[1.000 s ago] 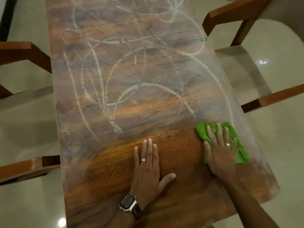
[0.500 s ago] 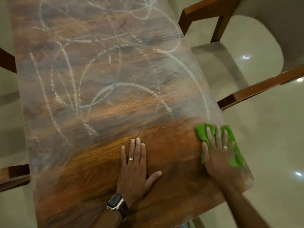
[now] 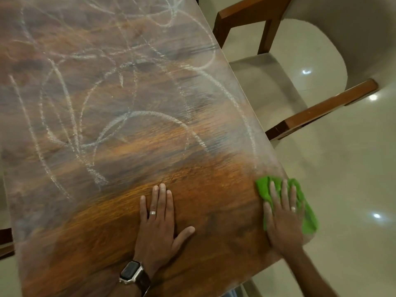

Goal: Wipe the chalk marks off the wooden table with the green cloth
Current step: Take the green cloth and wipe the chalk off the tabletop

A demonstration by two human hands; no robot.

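Right hand (image 3: 282, 213), fingers flat, presses green cloth (image 3: 308, 219) at table's (image 3: 192, 211) right edge, barely shifted since a second ago. Left hand (image 3: 158, 217) stays flat, empty. Chalk marks (image 3: 150, 114) beyond remain unwiped.

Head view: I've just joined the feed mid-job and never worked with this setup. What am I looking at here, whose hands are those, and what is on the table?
There is no robot. The camera sits on a person's head and looks forward and down, so the two hands at the bottom are that person's own.

The left hand, with a ring and a smartwatch on the wrist, lies flat on the bare wood and holds nothing.

The right hand presses the green cloth flat with straight fingers at the table's right edge, near the close corner.

The wooden table looks clean in the strip by the hands. Farther away it carries white chalk marks, loops and lines across most of the top.

Beside the table on the right stands a wooden chair on a shiny floor.
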